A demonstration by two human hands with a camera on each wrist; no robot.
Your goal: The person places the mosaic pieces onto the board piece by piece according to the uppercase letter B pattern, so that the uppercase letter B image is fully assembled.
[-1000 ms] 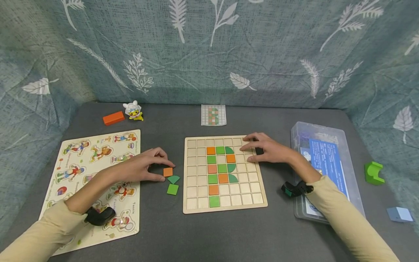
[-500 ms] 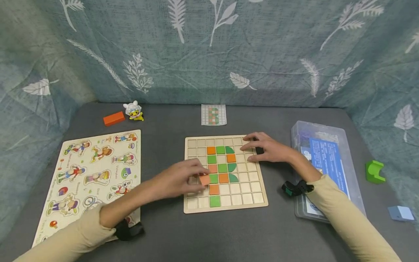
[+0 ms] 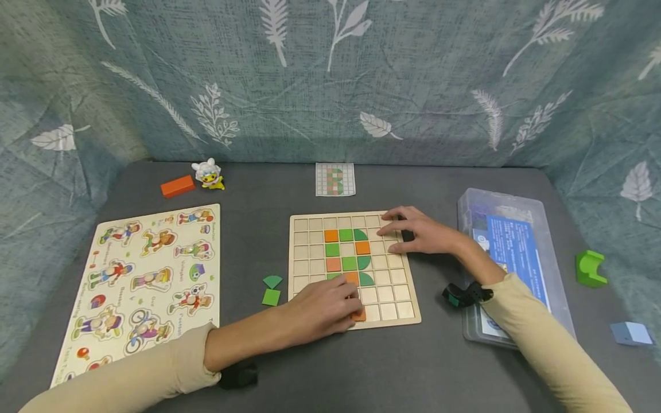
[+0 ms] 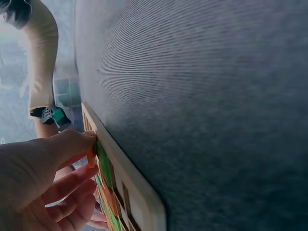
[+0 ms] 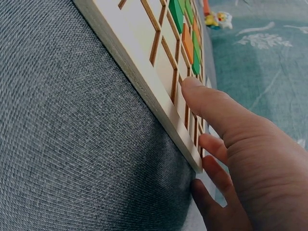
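A wooden grid board [image 3: 387,294] carries green and orange square tiles and dark green rounded tiles in its middle columns. My left hand [image 3: 325,310] is over its lower part, pinching an orange square tile [image 3: 359,315] at the bottom row. In the left wrist view, thumb and fingertips hold that orange tile [image 4: 91,158] beside a green one. The left hand hides some lower-left cells. At the board's upper right, my right hand [image 3: 415,234] rests with spread fingers and holds nothing; the right wrist view shows its thumb [image 5: 211,106] over bare cells.
A dark green rounded tile [image 3: 272,281] and a green square tile [image 3: 271,297] lie left of the board. A pattern card [image 3: 335,179] lies behind it. Left is a sports-figure puzzle [image 3: 150,252]; right, a plastic case [image 3: 467,201]. A figurine [image 3: 209,174] and orange block [image 3: 178,186] stand at the back.
My left hand picked up the orange tile beside the loose pieces and carried it rightward across the board to the bottom row. The right hand stays put.
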